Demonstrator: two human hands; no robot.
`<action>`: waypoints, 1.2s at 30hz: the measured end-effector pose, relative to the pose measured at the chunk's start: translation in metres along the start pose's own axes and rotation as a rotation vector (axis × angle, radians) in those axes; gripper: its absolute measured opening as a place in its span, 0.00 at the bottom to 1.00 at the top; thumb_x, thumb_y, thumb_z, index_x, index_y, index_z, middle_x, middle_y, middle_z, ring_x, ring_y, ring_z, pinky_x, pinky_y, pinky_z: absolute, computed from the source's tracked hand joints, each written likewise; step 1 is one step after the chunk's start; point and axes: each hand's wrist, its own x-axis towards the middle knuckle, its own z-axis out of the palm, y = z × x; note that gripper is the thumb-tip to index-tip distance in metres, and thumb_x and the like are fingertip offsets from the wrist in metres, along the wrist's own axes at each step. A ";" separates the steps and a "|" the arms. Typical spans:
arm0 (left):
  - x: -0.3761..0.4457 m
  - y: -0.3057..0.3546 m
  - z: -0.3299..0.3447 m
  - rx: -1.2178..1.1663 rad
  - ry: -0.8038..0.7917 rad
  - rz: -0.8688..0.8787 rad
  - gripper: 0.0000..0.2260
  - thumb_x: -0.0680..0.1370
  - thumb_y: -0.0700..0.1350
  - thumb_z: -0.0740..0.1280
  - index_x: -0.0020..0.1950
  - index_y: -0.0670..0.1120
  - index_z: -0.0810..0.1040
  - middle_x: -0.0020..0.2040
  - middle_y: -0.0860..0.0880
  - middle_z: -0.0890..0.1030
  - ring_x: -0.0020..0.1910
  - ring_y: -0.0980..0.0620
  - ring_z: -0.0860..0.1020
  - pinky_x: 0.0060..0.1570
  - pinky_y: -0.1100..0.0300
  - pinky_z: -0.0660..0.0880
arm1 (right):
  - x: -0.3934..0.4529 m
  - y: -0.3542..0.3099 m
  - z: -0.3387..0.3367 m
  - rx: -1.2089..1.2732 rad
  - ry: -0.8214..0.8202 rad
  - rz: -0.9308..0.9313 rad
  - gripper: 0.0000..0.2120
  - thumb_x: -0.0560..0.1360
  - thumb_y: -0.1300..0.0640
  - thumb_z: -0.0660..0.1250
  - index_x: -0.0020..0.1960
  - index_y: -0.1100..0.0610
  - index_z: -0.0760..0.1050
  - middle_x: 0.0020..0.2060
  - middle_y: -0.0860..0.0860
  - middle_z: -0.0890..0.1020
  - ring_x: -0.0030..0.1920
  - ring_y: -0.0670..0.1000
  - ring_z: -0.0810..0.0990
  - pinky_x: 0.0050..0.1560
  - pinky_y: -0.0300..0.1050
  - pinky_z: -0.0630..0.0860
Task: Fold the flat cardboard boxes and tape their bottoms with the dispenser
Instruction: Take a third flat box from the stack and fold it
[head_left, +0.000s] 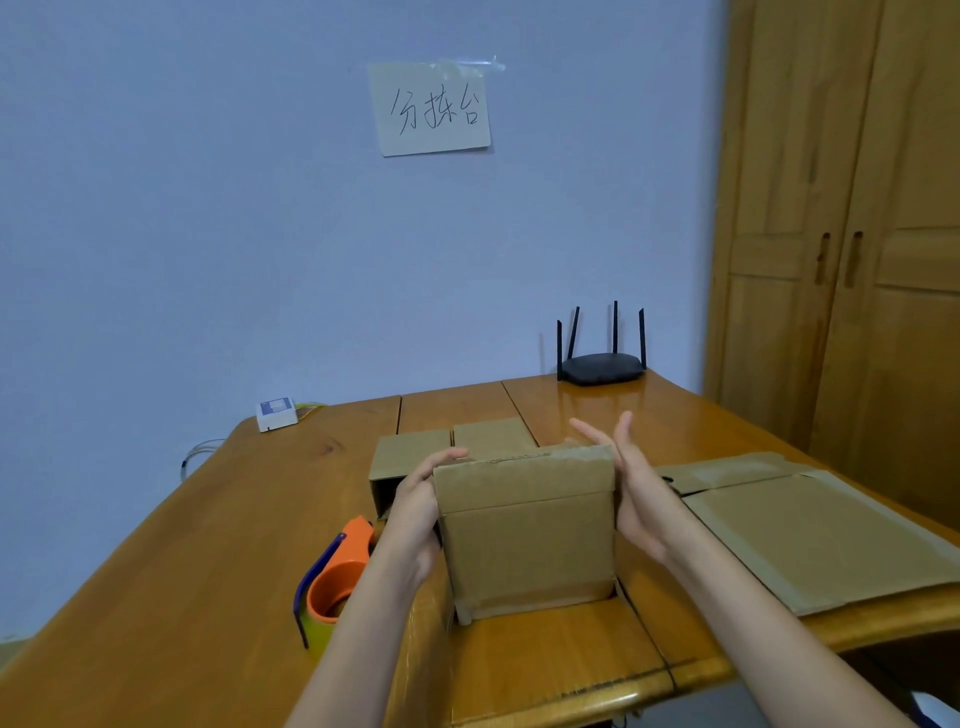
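Plain brown cardboard box (527, 530), orange-and-purple tape dispenser (335, 571), honey-brown table (182, 571), black router (601, 368).

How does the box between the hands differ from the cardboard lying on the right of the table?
The box is folded up and stands on the table; the flat cardboard lies unfolded. The left hand and right hand press the box's sides; nothing touches the flat cardboard. The box's top flap is folded over; the flat cardboard's flaps lie spread. Both are plain brown.

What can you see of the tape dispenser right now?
The tape dispenser lies on the wooden table, left of the box being folded. Its body looks like orange plastic, with a dark blue curved strip along its left edge and a yellowish part at its near end. The left forearm crosses over its right side; neither hand holds it.
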 end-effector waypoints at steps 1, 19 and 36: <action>0.000 0.000 0.000 -0.015 0.002 -0.003 0.11 0.76 0.42 0.71 0.56 0.53 0.83 0.54 0.44 0.85 0.58 0.42 0.80 0.56 0.44 0.79 | -0.004 0.000 0.000 -0.009 -0.036 -0.007 0.40 0.67 0.21 0.56 0.72 0.41 0.71 0.73 0.51 0.71 0.73 0.55 0.67 0.74 0.63 0.61; -0.011 0.004 0.018 -0.152 0.132 -0.075 0.12 0.82 0.52 0.60 0.57 0.53 0.82 0.55 0.45 0.84 0.55 0.44 0.81 0.48 0.52 0.78 | -0.001 -0.001 0.014 -0.218 0.137 -0.005 0.12 0.82 0.53 0.62 0.63 0.42 0.77 0.63 0.50 0.77 0.61 0.53 0.77 0.61 0.52 0.76; -0.011 0.003 0.020 -0.061 0.129 -0.068 0.10 0.82 0.47 0.62 0.61 0.56 0.79 0.62 0.45 0.77 0.57 0.44 0.77 0.52 0.50 0.76 | 0.007 -0.001 0.017 -0.295 0.267 -0.041 0.14 0.85 0.49 0.55 0.62 0.45 0.78 0.61 0.47 0.78 0.61 0.51 0.75 0.66 0.54 0.72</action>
